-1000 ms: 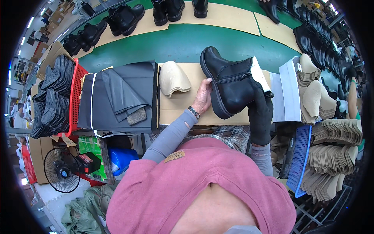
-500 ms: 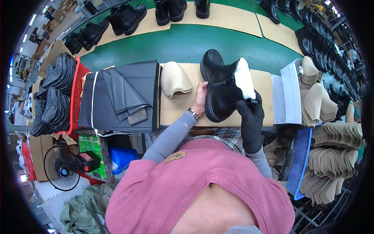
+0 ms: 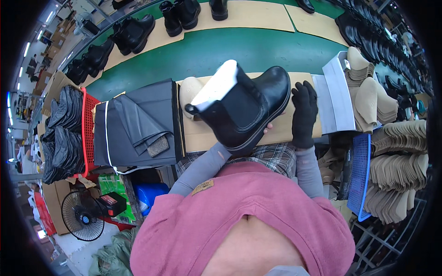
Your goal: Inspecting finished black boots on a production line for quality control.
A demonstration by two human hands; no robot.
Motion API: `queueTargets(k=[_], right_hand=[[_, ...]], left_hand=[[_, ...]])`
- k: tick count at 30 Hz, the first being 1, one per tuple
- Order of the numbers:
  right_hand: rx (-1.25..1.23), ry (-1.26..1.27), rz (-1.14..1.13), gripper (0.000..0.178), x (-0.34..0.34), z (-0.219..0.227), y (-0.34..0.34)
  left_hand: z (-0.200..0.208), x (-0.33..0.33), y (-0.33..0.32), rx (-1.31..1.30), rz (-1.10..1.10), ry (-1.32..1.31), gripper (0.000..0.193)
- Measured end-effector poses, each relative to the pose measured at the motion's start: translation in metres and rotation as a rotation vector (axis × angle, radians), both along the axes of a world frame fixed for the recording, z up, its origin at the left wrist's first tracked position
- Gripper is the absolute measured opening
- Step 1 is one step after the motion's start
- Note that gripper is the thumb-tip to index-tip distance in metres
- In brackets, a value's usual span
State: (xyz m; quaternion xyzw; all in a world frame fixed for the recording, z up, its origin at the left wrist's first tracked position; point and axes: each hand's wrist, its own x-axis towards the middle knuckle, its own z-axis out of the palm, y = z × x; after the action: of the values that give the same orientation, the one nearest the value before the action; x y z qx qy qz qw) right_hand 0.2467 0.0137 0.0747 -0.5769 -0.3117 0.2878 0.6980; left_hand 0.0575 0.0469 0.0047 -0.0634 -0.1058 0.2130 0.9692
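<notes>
Cardboard-topped bench (image 3: pixel 202 138) beside green conveyor: black leather fleece-lined ankle boot (image 3: pixel 241 108), now turned sole-toward-wearer, gripped underneath by left hand (image 3: pixel 267 128); black-gloved right hand (image 3: pixel 304 112) released, fingers extended.

A green conveyor belt (image 3: pixel 207 50) carries finished black boots (image 3: pixel 133 32) on tan cardboard sheets (image 3: pixel 258 16), while folded dark grey sheet material (image 3: pixel 136 122) lies beside a red plastic basket (image 3: pixel 87 133) and stacked beige insoles (image 3: pixel 396 152).
</notes>
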Motion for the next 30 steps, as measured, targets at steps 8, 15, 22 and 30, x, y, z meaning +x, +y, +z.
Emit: queueTargets(k=[8,15,22,30], right_hand=[[0.070,0.810,0.414,0.059,0.009,-0.040,0.007],[0.077,0.792,0.392,0.053,0.009,-0.038,0.015],[0.194,0.861,0.258,0.037,0.033,-0.043,0.018],[0.220,0.744,0.179,0.030,0.065,-0.038,0.021]], left_hand=[[0.026,0.000,-0.012,-0.179,-0.204,-0.061,0.074],[0.025,-0.004,-0.007,-0.246,-0.337,-0.093,0.069],[-0.033,-0.019,0.005,0.090,0.064,0.151,0.062],[-0.010,-0.012,-0.004,0.368,0.267,0.538,0.078]])
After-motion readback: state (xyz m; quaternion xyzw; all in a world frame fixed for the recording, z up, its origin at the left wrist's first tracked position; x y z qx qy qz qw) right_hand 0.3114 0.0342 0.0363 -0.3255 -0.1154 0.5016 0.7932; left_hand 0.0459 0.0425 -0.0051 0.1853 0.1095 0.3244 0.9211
